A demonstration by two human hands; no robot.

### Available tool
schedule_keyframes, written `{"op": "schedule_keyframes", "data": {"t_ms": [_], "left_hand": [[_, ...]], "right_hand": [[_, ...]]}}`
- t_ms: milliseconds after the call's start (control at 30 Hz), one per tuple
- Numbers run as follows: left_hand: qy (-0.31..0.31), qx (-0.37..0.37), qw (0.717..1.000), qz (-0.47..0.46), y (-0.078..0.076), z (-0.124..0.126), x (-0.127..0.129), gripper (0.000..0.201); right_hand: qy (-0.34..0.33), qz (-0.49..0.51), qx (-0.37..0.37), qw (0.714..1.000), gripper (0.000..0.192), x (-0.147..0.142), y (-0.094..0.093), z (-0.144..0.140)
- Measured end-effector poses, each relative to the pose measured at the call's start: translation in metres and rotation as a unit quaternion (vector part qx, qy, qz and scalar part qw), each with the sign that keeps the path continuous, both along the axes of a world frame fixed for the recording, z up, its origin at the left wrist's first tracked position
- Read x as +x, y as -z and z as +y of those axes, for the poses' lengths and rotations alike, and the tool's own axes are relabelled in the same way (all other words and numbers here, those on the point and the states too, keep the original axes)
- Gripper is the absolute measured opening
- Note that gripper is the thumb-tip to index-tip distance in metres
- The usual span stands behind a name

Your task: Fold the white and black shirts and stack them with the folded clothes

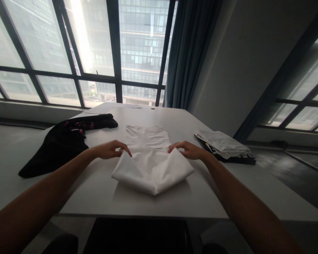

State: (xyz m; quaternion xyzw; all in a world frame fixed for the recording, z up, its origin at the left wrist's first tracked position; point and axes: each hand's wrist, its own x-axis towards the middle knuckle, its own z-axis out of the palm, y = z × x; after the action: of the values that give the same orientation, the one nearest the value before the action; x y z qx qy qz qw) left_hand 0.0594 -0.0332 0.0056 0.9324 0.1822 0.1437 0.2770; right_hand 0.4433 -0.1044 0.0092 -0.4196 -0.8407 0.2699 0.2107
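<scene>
A white garment (151, 165) lies on the white table (100, 190) in front of me, its near half folded up over itself. My left hand (110, 149) pinches the left corner of the folded-over part. At the right corner, my right hand (188, 150) grips the same layer. The far part of the white cloth lies flat beyond my hands.
A black garment with pink marks (66, 141) lies on the table's left side. Folded white and dark clothes (224, 145) are stacked at the right edge. Papers (108, 107) lie at the far end by the windows. A dark chair (137, 234) sits below the near edge.
</scene>
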Motion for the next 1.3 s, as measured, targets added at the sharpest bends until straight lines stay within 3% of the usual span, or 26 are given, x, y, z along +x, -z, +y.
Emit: {"op": "schedule_keyframes", "data": {"t_ms": [100,167,233,333,400,467,600,733,833,1033,1233,1300], "left_hand": [[0.0,-0.13,0.991,-0.024,-0.005,0.001,-0.005,0.042],[-0.033,-0.195,0.978,-0.07,-0.004,0.005,-0.005,0.046],[-0.091,-0.237,0.956,-0.149,0.002,0.011,0.0,0.05],[-0.208,-0.287,0.893,-0.278,0.015,0.021,0.013,0.059],[-0.284,-0.309,0.856,-0.302,0.024,0.026,0.021,0.064],[-0.35,-0.308,0.841,-0.276,0.03,0.028,0.023,0.07],[-0.408,-0.235,0.863,-0.183,0.036,0.03,0.019,0.091],[-0.401,-0.066,0.911,-0.072,0.037,0.031,0.019,0.058],[-0.382,0.013,0.924,0.017,0.036,0.028,0.022,0.046],[-0.353,0.047,0.931,0.083,0.033,0.019,0.026,0.045],[-0.252,-0.021,0.957,0.141,0.02,0.002,0.032,0.046],[-0.247,0.027,0.954,0.166,0.013,-0.007,0.036,0.039]], "right_hand": [[0.026,0.042,-0.064,0.997,0.036,0.004,-0.005,-0.005],[0.042,0.085,-0.078,0.993,0.033,0.006,-0.007,-0.005],[0.082,0.144,-0.039,0.985,0.033,0.005,-0.005,0.0],[0.209,0.245,0.017,0.946,0.043,-0.004,0.005,0.017],[0.297,0.274,-0.016,0.915,0.049,-0.01,0.016,0.03],[0.349,0.251,-0.07,0.9,0.053,-0.013,0.027,0.041],[0.359,0.126,-0.072,0.922,0.057,-0.01,0.045,0.049],[0.315,0.021,-0.022,0.949,0.042,-0.004,0.05,0.05],[0.293,-0.021,-0.002,0.956,0.04,-0.003,0.048,0.052],[0.296,-0.092,0.029,0.95,0.037,-0.005,0.038,0.05],[0.334,-0.215,0.015,0.918,0.035,-0.002,0.019,0.039],[0.35,-0.264,0.021,0.899,0.032,-0.005,0.014,0.032]]}}
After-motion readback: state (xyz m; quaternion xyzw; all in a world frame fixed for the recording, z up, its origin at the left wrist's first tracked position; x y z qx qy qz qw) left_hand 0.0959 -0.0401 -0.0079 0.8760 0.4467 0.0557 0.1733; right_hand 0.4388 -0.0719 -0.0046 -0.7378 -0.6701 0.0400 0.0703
